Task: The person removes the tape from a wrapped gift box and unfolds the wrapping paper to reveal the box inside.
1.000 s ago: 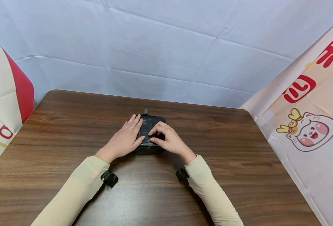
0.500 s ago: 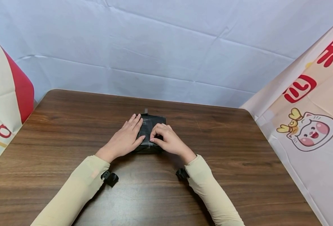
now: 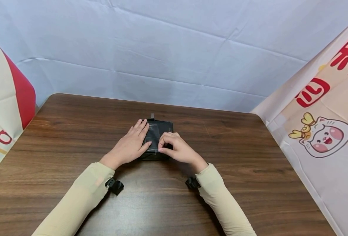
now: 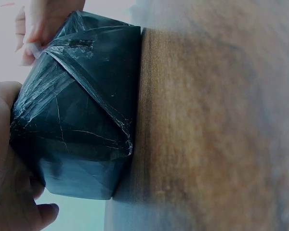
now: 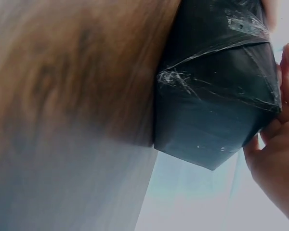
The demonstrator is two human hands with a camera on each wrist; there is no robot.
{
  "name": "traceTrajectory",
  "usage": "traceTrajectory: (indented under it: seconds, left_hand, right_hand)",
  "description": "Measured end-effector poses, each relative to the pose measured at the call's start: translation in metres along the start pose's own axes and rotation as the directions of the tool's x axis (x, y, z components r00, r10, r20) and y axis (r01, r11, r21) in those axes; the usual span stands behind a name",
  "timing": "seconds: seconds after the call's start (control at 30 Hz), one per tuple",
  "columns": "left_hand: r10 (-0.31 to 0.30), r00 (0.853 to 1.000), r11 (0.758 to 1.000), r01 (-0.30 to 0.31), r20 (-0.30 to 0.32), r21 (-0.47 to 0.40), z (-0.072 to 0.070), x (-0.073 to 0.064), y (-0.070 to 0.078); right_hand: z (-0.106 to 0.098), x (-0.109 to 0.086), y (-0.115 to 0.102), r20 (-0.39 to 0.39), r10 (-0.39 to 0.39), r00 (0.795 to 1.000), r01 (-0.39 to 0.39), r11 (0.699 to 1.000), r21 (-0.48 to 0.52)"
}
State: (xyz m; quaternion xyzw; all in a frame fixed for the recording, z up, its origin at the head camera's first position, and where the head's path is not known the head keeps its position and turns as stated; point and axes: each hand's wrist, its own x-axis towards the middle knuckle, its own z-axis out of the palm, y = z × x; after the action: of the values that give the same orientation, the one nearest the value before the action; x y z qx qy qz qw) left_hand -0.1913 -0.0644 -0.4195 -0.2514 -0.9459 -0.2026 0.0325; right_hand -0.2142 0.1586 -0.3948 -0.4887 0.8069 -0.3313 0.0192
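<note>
A small box (image 3: pixel 157 127) wrapped in black plastic and clear tape lies near the table's middle. My left hand (image 3: pixel 129 144) rests on its left side, fingers spread and straight, thumb on the top. At the front right edge of the box, my right hand (image 3: pixel 178 148) pinches with thumb and forefinger. The left wrist view shows a bit of clear tape (image 4: pixel 34 49) between those fingertips, at the corner of the wrapping. Creased folds cover the end of the box (image 5: pixel 216 115) in the right wrist view. Its underside is hidden.
A small grey strip (image 3: pixel 152 115) sticks out behind the box. The brown wooden table (image 3: pixel 235 183) has a pale cloth (image 3: pixel 174 42) hanging behind it. Printed banners (image 3: pixel 324 131) hang at both sides. A black wrist camera (image 3: pixel 114 186) is strapped to each sleeve.
My right hand has moved slightly right and toward me along the box top, and its thumb and forefinger have closed together. The left hand and the box stay in place.
</note>
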Motion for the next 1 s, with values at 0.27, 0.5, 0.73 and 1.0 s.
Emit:
traceTrajectory:
  seconds: [0.27, 0.5, 0.73, 1.0]
  left_hand:
    - [-0.002, 1.0, 1.0, 0.002, 0.006, -0.002, 0.0, 0.0, 0.0]
    - [-0.004, 1.0, 1.0, 0.004, 0.002, -0.003, 0.0, -0.001, 0.0]
    - [-0.008, 1.0, 1.0, 0.008, 0.006, -0.004, 0.001, -0.001, -0.001]
    - [0.004, 1.0, 1.0, -0.004, 0.004, -0.004, 0.0, -0.001, -0.001]
  right_hand:
    - [-0.001, -0.003, -0.007, 0.056, -0.015, 0.998, 0.014, 1.0, 0.007]
    - [-0.001, -0.007, -0.015, 0.106, -0.033, 0.994, 0.029, 0.999, 0.046]
    - [0.0, -0.013, -0.022, 0.117, -0.04, 0.992, 0.038, 0.999, 0.024]
    - [0.009, -0.021, -0.04, 0.198, -0.082, 0.977, 0.099, 0.992, -0.078]
